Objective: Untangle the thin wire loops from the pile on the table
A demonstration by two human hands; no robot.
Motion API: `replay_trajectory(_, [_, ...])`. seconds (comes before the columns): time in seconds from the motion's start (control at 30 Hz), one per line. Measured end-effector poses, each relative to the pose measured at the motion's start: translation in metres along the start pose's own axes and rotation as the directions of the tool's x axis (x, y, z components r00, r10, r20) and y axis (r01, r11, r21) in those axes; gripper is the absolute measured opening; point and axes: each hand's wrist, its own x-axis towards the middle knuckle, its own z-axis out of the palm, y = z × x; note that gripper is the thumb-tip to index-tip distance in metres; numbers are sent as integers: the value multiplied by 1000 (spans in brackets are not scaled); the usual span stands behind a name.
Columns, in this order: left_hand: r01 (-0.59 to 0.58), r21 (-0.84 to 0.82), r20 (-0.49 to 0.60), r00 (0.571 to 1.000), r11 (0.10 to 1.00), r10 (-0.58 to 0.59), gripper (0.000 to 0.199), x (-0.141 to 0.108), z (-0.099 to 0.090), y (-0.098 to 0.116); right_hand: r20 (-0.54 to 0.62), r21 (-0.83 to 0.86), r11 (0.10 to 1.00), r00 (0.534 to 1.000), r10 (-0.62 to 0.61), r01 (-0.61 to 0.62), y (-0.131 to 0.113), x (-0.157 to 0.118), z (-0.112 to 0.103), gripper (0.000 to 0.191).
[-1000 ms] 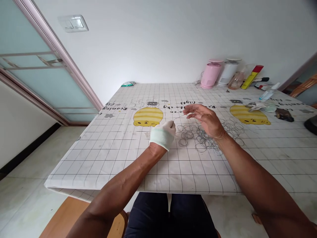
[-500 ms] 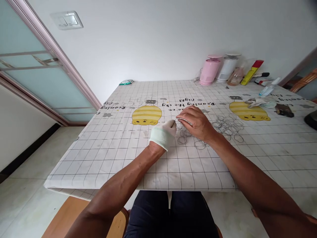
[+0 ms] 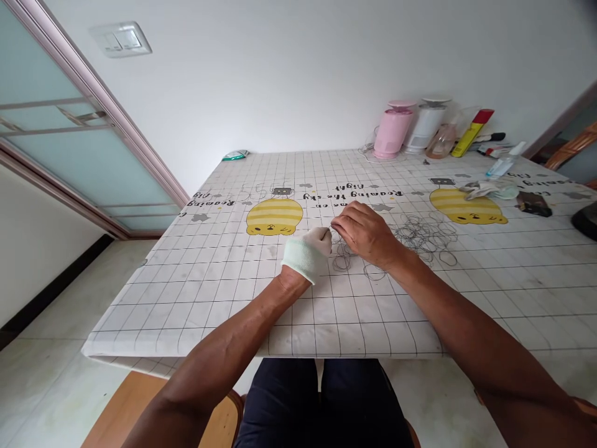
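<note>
My left hand (image 3: 313,244), in a white glove with a pale green cuff, is closed in a pinch above the middle of the table. A short bit of thin dark wire shows at its fingertips. Bare, my right hand (image 3: 361,231) meets it from the right, thumb and fingers pinched together on the same wire. Most of that wire is hidden by the fingers. Beside and behind my right hand lies a loose heap of thin wire loops (image 3: 422,239). Several bent wire pieces (image 3: 263,190) lie apart, beyond my left hand.
A checked tablecloth (image 3: 224,261) covers the table. Along the back right stand a pink cylindrical device (image 3: 392,132), a white one (image 3: 423,129), a bottle (image 3: 442,142) and a yellow-red can (image 3: 472,134). Another glove (image 3: 492,188) lies near a dark box (image 3: 534,203). A green packet (image 3: 236,155) sits back left.
My right hand's fingers have drawn closer together, into a tighter pinch at the left fingertips. My left hand stays nearly in place. The view has shifted slightly.
</note>
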Motion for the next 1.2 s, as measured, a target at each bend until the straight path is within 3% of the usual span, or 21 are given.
replay_trajectory(0.23, [15,-45,63,998,999,-12,26,1,11,-1,-30,11,1000,1000,2,-1,-2,-3,15,23])
replay_trajectory(0.43, [25,-72,78,997,997,-20,27,4,11,4,19,172,985,1000,13,-16,14,-3,1,12])
replay_trajectory(0.57, [25,-84,56,998,996,-20,26,3,6,6,51,219,973,996,68,-78,16,-3,-6,31])
replay_trajectory(0.67, [27,-85,20,999,996,-26,22,2,1,6,119,284,950,988,96,-127,10,-4,-7,59])
replay_trajectory(0.8, [106,-191,-6,994,976,-109,31,5,-9,8,201,432,866,963,181,-253,11,-8,-9,89])
replay_trajectory(0.87, [134,-254,-6,990,958,-140,34,5,-14,10,228,504,798,942,246,-330,15,-10,-9,85])
replay_trajectory(1.03, [179,-328,30,983,928,-180,37,2,-20,15,235,667,604,892,387,-437,18,-8,1,41])
replay_trajectory(1.2, [158,-311,38,987,937,-154,31,-1,-13,16,170,727,550,884,437,-411,0,-3,13,25])
